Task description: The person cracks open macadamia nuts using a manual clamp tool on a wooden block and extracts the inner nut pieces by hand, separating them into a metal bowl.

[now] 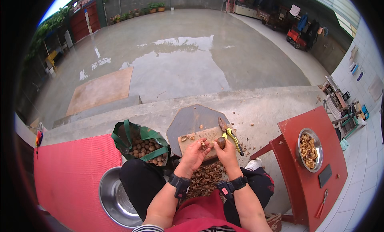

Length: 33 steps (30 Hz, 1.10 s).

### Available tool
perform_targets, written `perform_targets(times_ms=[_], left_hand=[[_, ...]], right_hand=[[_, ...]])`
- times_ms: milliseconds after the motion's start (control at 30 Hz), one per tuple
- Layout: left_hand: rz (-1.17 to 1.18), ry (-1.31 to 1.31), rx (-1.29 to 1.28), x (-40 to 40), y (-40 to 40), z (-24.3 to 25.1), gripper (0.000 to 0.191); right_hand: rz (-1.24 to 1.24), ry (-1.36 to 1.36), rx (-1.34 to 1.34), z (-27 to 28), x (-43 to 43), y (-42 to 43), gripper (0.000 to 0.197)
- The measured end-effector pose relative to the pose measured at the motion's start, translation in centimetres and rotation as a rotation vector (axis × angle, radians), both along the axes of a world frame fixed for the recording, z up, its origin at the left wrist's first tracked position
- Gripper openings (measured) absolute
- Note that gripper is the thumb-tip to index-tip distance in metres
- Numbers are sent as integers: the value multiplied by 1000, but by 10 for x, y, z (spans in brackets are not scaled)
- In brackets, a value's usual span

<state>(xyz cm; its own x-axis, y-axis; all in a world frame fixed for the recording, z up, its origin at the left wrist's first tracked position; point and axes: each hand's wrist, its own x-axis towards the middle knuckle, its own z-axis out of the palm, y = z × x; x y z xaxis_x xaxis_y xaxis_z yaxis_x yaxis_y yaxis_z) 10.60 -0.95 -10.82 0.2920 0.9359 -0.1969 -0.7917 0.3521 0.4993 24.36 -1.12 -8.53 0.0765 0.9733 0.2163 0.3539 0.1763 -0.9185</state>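
Observation:
My left hand [195, 152] holds a small piece of walnut between thumb and fingertips. Beside it, my right hand [227, 154] grips a tool by its rounded wooden handle [221, 142]; the tool's far end is too small to make out. Both hands are over a wooden block [184, 143] on a grey board [186, 121]. Pliers with yellow and black handles [235, 140] lie at the block's right end. Bits of walnut shell are on the block, and a heap of broken shells [204, 179] lies below, between the knees. A green bag [120, 139] of whole walnuts [147, 148] stands to the left.
An empty steel basin [120, 196] stands by the left knee on a red mat [75, 178]. At right, a red wooden table [327, 130] bears a steel bowl [321, 148] of walnut kernels [308, 151], a dark phone-like object [325, 175] and a red-handled tool [321, 206]. Shell bits litter the concrete.

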Motion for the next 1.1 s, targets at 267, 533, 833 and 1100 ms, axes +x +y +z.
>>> perform_targets(times_ms=[267, 533, 833, 1100], left_hand=[[-55, -10, 47, 17, -10, 11, 27], [-84, 29, 109, 26, -15, 16, 26], [-93, 0, 74, 27, -17, 17, 24], [-88, 56, 77, 29, -15, 9, 22]], right_hand=[[125, -1, 53, 23, -2, -14, 18], [143, 182, -22, 9, 15, -13, 17], [155, 262, -61, 10, 19, -19, 14], [179, 646, -244, 14, 15, -24, 15]])
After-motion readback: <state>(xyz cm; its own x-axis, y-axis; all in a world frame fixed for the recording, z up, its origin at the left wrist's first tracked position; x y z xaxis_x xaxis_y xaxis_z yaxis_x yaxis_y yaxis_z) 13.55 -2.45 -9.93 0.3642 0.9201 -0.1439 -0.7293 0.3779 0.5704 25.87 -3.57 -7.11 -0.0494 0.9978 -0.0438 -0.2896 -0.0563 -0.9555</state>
